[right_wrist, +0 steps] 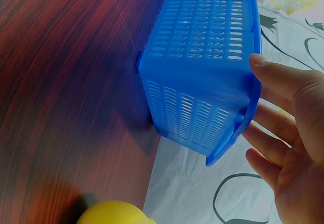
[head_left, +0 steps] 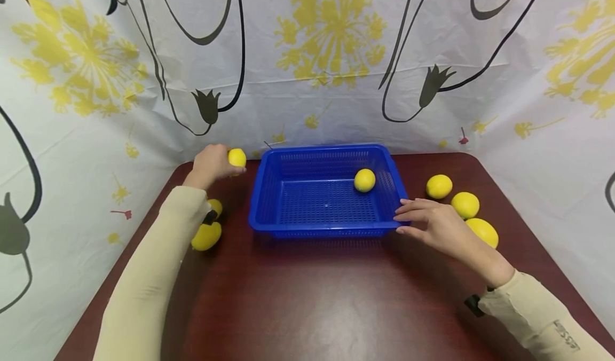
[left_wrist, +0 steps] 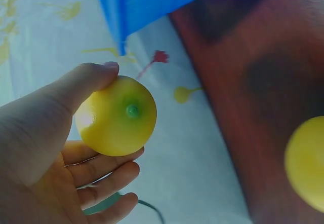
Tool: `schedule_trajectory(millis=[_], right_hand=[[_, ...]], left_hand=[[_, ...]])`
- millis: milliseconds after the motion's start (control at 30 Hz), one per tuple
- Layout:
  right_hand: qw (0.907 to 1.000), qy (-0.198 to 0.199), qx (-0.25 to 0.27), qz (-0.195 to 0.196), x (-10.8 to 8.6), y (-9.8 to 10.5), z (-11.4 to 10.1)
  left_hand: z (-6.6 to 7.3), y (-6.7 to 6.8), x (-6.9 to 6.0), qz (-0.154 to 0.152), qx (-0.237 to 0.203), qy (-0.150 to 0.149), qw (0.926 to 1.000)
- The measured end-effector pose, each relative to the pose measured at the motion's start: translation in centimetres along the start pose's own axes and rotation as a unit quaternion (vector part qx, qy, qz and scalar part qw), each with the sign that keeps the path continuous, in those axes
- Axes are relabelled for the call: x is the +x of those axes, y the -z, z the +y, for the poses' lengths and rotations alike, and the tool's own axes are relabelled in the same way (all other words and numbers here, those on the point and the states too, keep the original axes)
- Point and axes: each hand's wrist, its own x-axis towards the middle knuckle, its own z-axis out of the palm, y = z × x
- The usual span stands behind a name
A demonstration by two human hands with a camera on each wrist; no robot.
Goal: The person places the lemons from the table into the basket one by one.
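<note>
Left-side lemons: two of them, one (head_left: 206, 236) nearer than the other, on the table (head_left: 307, 297) beside the left sleeve (head_left: 154, 254).
Left hand (head_left: 211, 163): reaching to the far left with the arm extended, pinching a lemon between thumb and fingers; the lower fingers fan slightly apart.
Held lemon (head_left: 237, 158): in the left hand, left of the basket's far left corner, apart from it; the left wrist view alone shows its green stem end.
Blue basket (head_left: 326, 226): far middle of the table; the right wrist view gives the slotted outer walls by the right hand.
Lemon in basket (head_left: 364, 180): inside, toward the right wall; seen only from the head.
Right hand (head_left: 432, 222): at the basket's near right corner, palm down, rim pinched between thumb and slightly spread fingers; the right wrist view shows the thumb tip touching the rim.
Right-side lemons (head_left: 465, 205): three in a slanting row, right of the basket.
</note>
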Motion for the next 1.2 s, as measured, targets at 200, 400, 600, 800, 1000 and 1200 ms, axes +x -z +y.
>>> schedule_trajectory(millis=[200,400,600,800,1000,1200], right_hand=[[1.0,0.0,-0.001,-0.002,0.0,0.1,0.0],[1.0,-0.002,-0.002,-0.003,-0.1,0.0,0.0],[1.0,-0.001,0.0,0.002,-0.1,0.0,-0.1],[1.0,-0.003,0.0,0.001,-0.1,0.0,-0.1],[1.0,-0.003,-0.001,0.0,0.0,0.1,-0.1],[1.0,-0.004,0.002,-0.004,0.0,0.1,-0.1]], left_hand=[[1.4,2.2,0.6,0.01,0.002,0.001,0.9999],[2.7,3.6,0.9,0.019,0.014,-0.011,0.9997],[3.7,3.7,1.1,0.023,0.017,-0.019,0.9994],[4.6,3.5,1.6,0.028,0.022,-0.02,0.9991],[5.9,3.8,2.1,0.016,0.014,-0.028,0.9994],[7.4,3.8,2.7,0.009,0.021,-0.048,0.9986]])
